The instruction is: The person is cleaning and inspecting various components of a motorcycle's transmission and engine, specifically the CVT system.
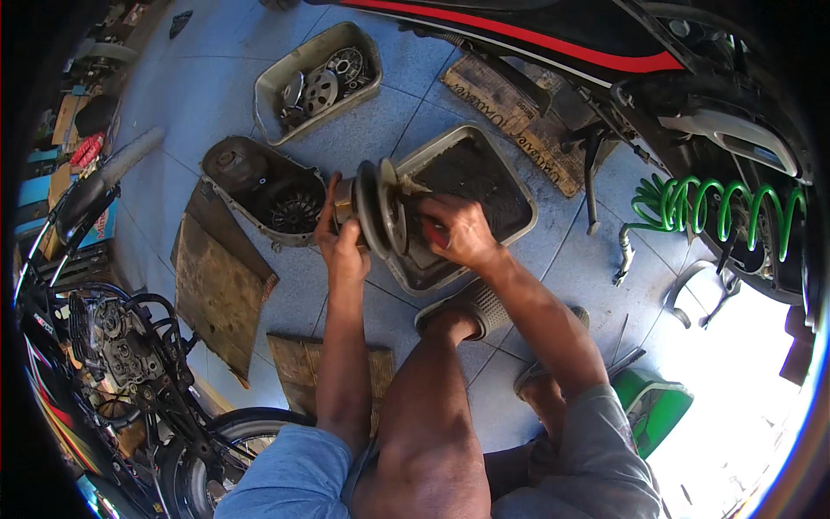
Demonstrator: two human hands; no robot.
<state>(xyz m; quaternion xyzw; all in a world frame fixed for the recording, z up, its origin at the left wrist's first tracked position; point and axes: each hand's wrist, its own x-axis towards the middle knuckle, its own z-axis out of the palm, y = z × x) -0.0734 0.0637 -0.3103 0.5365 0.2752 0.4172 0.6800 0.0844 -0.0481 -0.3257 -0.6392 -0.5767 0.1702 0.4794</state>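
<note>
My left hand (344, 246) is closed round the hub side of a metal scooter pulley (372, 208), which it holds up on edge over the left side of a grey tray (529, 208). Dark, wet-looking residue covers the tray's bottom. My right hand (460, 232) is wrapped round the red handle of what looks like a brush (437, 235). The brush's pale bristles lie close to the pulley's right face; contact is hard to make out. Left of the pulley, an oval engine case (233, 164) with a finned round part inside sits on the floor.
A second basin (270, 91) with metal discs and clutch parts stands beyond the case. Cardboard pieces (216, 294) lie on the blue tiles. Motorcycles flank both sides, one with an exposed engine (121, 337). A green coiled air hose (735, 203) hangs at right, above a green container (661, 406).
</note>
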